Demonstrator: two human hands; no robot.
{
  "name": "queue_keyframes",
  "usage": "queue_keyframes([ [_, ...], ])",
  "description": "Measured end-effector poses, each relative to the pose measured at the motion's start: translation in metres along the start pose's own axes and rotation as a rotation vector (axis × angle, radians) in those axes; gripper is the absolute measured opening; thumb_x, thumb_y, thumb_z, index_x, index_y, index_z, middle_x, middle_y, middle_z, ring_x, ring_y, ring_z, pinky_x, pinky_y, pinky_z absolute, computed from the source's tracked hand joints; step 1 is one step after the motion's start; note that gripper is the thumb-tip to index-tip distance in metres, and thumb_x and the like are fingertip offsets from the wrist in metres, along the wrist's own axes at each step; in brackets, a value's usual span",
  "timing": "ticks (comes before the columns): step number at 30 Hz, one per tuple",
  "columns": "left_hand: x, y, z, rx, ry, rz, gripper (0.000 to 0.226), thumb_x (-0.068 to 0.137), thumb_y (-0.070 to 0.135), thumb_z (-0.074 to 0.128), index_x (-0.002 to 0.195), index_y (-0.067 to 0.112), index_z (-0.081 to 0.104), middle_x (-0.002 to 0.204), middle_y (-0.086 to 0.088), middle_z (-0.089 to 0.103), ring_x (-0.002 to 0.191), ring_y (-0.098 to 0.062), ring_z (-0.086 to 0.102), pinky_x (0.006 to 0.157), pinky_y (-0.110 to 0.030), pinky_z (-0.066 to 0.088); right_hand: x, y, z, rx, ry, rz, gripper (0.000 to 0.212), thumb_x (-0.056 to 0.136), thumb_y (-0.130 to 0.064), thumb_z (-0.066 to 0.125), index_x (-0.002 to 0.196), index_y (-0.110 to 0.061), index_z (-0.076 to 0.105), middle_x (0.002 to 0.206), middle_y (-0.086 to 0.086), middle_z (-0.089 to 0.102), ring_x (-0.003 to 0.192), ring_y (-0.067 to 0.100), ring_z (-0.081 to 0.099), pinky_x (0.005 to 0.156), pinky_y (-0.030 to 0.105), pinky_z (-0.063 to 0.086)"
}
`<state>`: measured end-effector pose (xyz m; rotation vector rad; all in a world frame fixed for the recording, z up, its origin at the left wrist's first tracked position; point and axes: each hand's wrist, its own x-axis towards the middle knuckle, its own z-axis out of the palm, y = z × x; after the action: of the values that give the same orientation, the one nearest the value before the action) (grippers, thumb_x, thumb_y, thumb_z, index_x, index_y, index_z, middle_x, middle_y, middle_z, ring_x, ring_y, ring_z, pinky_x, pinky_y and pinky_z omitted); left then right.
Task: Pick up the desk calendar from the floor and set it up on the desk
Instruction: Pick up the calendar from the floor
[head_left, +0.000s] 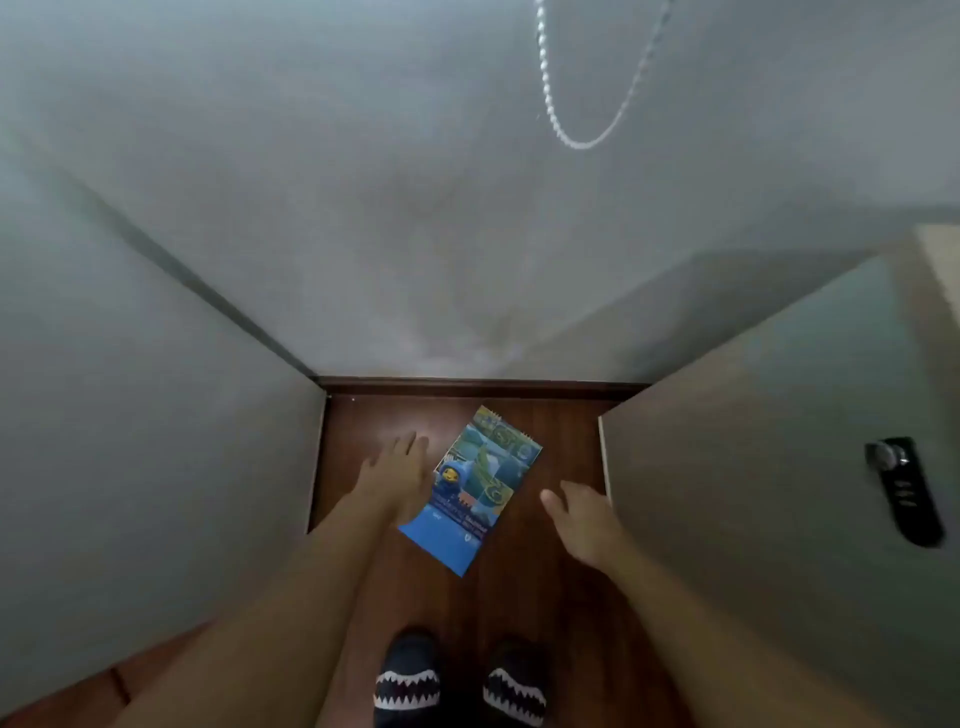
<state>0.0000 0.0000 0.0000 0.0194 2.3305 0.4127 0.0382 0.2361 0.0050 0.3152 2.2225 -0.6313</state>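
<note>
The desk calendar (475, 488) lies flat on the dark wooden floor (550, 582), its blue and green cover up and its spiral edge pointing away from me. My left hand (397, 475) hangs just left of it with fingers spread, its edge over the calendar's left side; whether it touches is unclear. My right hand (582, 519) hovers to the calendar's right, fingers apart and holding nothing. A strip of floor separates it from the calendar.
A grey cabinet side (156, 467) walls the left, and a cabinet (753, 467) with a black combination lock (904, 491) stands on the right. A grey blind with a bead chain (582, 140) hangs ahead. My slippered feet (460, 680) stand below.
</note>
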Motion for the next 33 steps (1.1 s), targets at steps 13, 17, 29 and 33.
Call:
queue_keyframes([
  [13, 0.226, -0.122, 0.241, -0.186, -0.09, -0.129, 0.049, 0.093, 0.028, 0.044, 0.136, 0.005, 0.037, 0.141, -0.017, 0.042, 0.125, -0.036, 0.046, 0.102, -0.045, 0.041, 0.246, 0.081, 0.242, 0.237, -0.064, 0.23, 0.043, 0.098, -0.032, 0.036, 0.105, 0.001, 0.062, 0.114, 0.022, 0.066, 0.109, 0.036, 0.059, 0.088, 0.033, 0.044],
  [17, 0.274, -0.14, 0.276, -0.266, -0.035, -0.183, 0.062, 0.087, 0.026, 0.051, 0.141, 0.004, 0.029, 0.15, -0.018, 0.029, 0.133, -0.037, 0.039, 0.106, -0.048, 0.039, 0.29, 0.087, 0.284, 0.372, 0.039, 0.359, 0.042, 0.097, -0.031, 0.041, 0.11, 0.004, 0.059, 0.114, 0.022, 0.065, 0.106, 0.036, 0.061, 0.072, 0.03, 0.041],
  [29, 0.259, -0.123, 0.28, -0.785, 0.065, -0.374, 0.031, 0.087, 0.02, 0.061, 0.112, 0.002, 0.056, 0.103, -0.019, 0.067, 0.096, -0.034, 0.064, 0.08, -0.044, 0.052, 0.282, 0.101, 0.299, 0.954, 0.123, 0.534, 0.036, 0.094, -0.037, 0.045, 0.079, -0.008, 0.06, 0.09, 0.02, 0.065, 0.08, 0.032, 0.062, 0.069, 0.038, 0.046],
  [33, 0.204, -0.098, 0.254, -0.886, -0.05, -0.387, 0.018, 0.091, 0.016, 0.057, 0.096, 0.0, 0.063, 0.091, -0.019, 0.064, 0.082, -0.029, 0.06, 0.074, -0.039, 0.047, 0.233, 0.107, 0.276, 0.982, 0.119, 0.538, 0.032, 0.093, -0.041, 0.044, 0.087, -0.014, 0.058, 0.098, 0.02, 0.065, 0.086, 0.037, 0.066, 0.069, 0.043, 0.052],
])
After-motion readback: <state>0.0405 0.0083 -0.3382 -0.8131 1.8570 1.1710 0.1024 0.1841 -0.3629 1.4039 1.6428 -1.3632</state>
